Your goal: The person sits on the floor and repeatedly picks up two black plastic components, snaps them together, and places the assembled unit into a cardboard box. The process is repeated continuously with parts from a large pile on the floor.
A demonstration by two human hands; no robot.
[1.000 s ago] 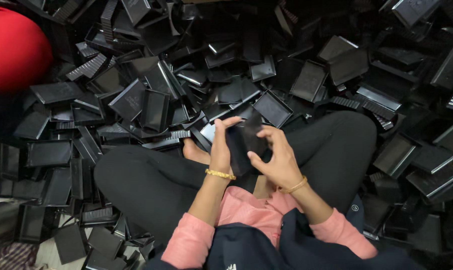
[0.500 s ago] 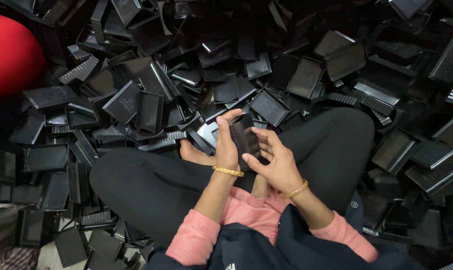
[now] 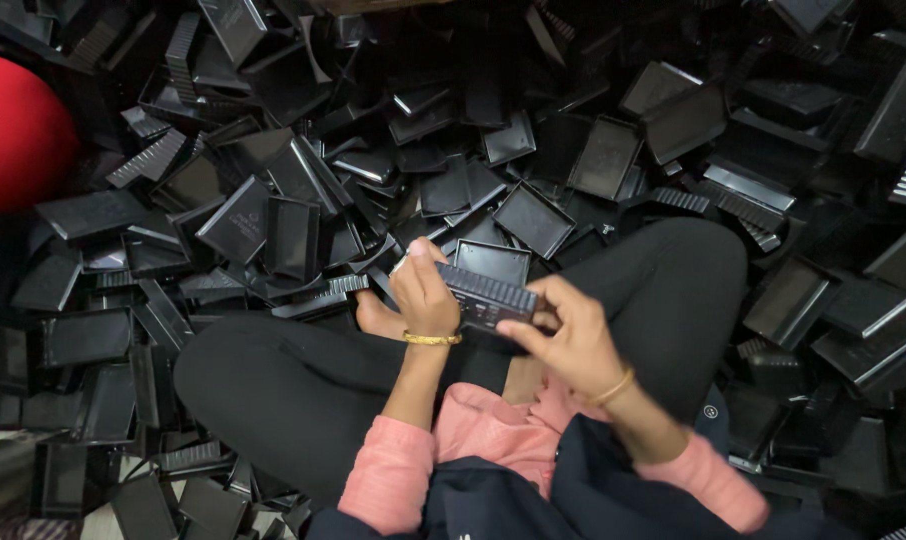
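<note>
The black ribbed plastic piece (image 3: 488,296) sits over my crossed legs (image 3: 303,385), held level between both hands. My left hand (image 3: 423,295) has its fingers (image 3: 413,272) clasped round its left end; my right hand (image 3: 563,340) pinches the right end. Just behind it lies a shallow black rectangular tray (image 3: 491,261), and a heap of black trays (image 3: 273,200), smooth and glossy or ridged, surrounds me. A red rounded object (image 3: 18,135) lies far left.

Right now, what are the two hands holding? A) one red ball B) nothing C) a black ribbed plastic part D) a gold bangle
C: the left hand and right hand grip a black ribbed plastic part between them above the lap, with the heap of black trays all round.
</note>
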